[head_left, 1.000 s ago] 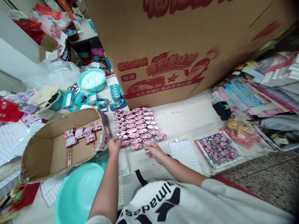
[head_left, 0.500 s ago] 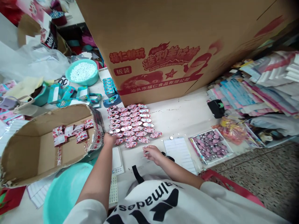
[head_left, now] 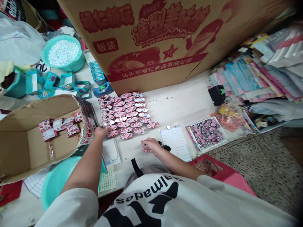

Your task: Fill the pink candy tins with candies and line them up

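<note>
Rows of small pink boxes (head_left: 125, 115), pinched to points at their ends, stand close together on the white table; pink shows in their open middles. My left hand (head_left: 101, 131) rests at the near left corner of these rows, its fingertips against the outermost boxes. Its fingers are mostly hidden, so their grip is unclear. My right hand (head_left: 151, 147) hovers just in front of the rows, with fingers curled and thumb close to them. Whatever lies between those fingertips is too small to make out. A shallow tray (head_left: 207, 134) of round pink-and-silver pieces lies to the right.
A large printed carton (head_left: 153, 60) stands behind the rows. On the left are a cut-down cardboard box (head_left: 35, 142) with several red packets, a teal basin (head_left: 59, 183) and a bowl of white pieces (head_left: 63, 52). A lined paper sheet (head_left: 176, 143) lies by my right hand.
My view has shifted, so the whole scene sits further left and higher. My right hand has drawn slightly away from the rows. My left hand stays at their corner.
</note>
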Demonstrator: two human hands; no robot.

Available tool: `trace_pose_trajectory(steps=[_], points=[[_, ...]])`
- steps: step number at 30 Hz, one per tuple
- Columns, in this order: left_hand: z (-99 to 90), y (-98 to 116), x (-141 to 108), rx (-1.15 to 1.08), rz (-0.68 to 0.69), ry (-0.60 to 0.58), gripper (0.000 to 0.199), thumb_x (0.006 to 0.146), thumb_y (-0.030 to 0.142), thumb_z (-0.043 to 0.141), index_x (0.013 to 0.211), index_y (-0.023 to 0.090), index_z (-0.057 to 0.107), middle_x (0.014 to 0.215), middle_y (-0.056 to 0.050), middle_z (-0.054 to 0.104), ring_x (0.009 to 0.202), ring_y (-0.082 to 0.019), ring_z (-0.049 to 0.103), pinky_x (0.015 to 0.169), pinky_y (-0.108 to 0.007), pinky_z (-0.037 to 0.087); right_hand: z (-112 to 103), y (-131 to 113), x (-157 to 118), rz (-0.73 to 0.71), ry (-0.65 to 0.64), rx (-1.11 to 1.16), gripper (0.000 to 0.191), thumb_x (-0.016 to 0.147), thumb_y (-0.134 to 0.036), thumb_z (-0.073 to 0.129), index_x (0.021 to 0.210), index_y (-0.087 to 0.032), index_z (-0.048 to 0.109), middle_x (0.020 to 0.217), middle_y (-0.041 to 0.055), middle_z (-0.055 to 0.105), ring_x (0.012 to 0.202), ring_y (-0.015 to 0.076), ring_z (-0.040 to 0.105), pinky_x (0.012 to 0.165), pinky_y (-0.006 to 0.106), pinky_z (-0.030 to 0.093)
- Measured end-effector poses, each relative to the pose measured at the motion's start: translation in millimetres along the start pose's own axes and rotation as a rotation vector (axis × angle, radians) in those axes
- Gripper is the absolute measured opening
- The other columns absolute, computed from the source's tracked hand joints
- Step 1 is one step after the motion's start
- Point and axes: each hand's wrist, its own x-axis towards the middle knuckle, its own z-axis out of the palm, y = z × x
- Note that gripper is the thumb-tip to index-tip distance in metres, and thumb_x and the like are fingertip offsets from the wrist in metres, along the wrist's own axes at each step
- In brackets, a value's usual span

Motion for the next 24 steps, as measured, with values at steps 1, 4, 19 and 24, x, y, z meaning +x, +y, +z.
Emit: trace_pose_trajectory(steps=[1, 4, 19, 24], points=[[2.4, -0.1, -2.1, -0.014, -0.011, -0.007, 0.049, 0.066, 0.044, 0.079, 0.100, 0.009, 0.069, 0.091, -0.015, 0.074, 0.080, -0.027, 0.070, 0.067, -0.031, 0.052, -1.5, -0.4, -2.3, -0.003, 0.018, -0.007, 0.019, 0.074, -0.019, 0.074, 0.072, -0.018, 0.056, 0.066, -0.0018, 0.063, 0.051, 0.0123, 0.064, 0.048, 0.021, 0.046], [4.5, 0.7, -3.4, -0.039, -0.023, -0.033, 0.039, 0.068, 0.042, 0.078, 0.091, 0.011, 0.070, 0.086, -0.011, 0.073, 0.076, -0.025, 0.069, 0.065, -0.031, 0.051, -6.6, -2.3, -5.7, 0.005, 0.049, -0.012, 0.019, 0.076, -0.018, 0.073, 0.072, -0.018, 0.055, 0.066, -0.0027, 0.062, 0.052, 0.0111, 0.064, 0.048, 0.020, 0.046], [1.7, 5.1, 2.0, -0.254, -0.041, -0.054, 0.034, 0.047, 0.026, 0.088, 0.070, 0.015, 0.065, 0.071, -0.006, 0.068, 0.074, -0.025, 0.065, 0.067, -0.033, 0.052, 0.8, 3.0, -1.7, 0.032, 0.041, -0.072, 0.015, 0.081, -0.019, 0.065, 0.073, -0.019, 0.052, 0.069, -0.0022, 0.064, 0.054, 0.0103, 0.065, 0.051, 0.019, 0.048], [16.3, 4.0, -4.1, -0.422, -0.075, -0.031, 0.042, 0.058, 0.028, 0.079, 0.094, 0.011, 0.068, 0.084, -0.008, 0.071, 0.071, -0.020, 0.066, 0.064, -0.029, 0.052, -1.7, 5.5, 0.0, 0.032, 0.058, -0.086, 0.014, 0.081, -0.017, 0.064, 0.073, -0.018, 0.053, 0.072, -0.0007, 0.065, 0.054, 0.0106, 0.065, 0.050, 0.020, 0.047]])
